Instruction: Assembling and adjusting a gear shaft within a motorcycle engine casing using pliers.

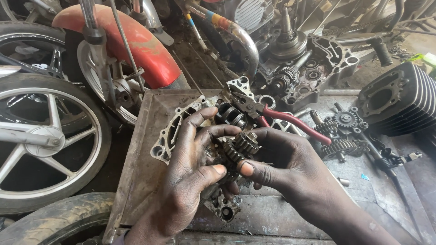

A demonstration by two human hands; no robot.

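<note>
Centrally, both hands meet over a grimy metal tray (136,181) and share one object: a gear cluster (238,147), a stack of dark toothed wheels on a shaft. Left hand (190,177): fingers curled around the cluster from the left, thumb pressed up beside the opposite thumb. Right hand (281,165): fingers wrapped over the cluster from the right, thumb tip on its near side. Both hands are thus closed in a grasp on the same part, which is held just above an engine case half (175,129), a pale aluminium casting lying on the tray, partly hidden by the hands.

Just beyond the hands, red-handled pliers (290,120) lie across the case, handles pointing right. Right of them, a second set of gears on shafts (340,131) rests on the bench. Far right: a black finned cylinder (399,102). Far centre: another opened crankcase (313,68) with gears showing. Left: a spoked alloy wheel (41,136) with its tyre, and behind it a red mudguard (145,50) over a second wheel. A worn tyre (59,222) fills the near left corner.
</note>
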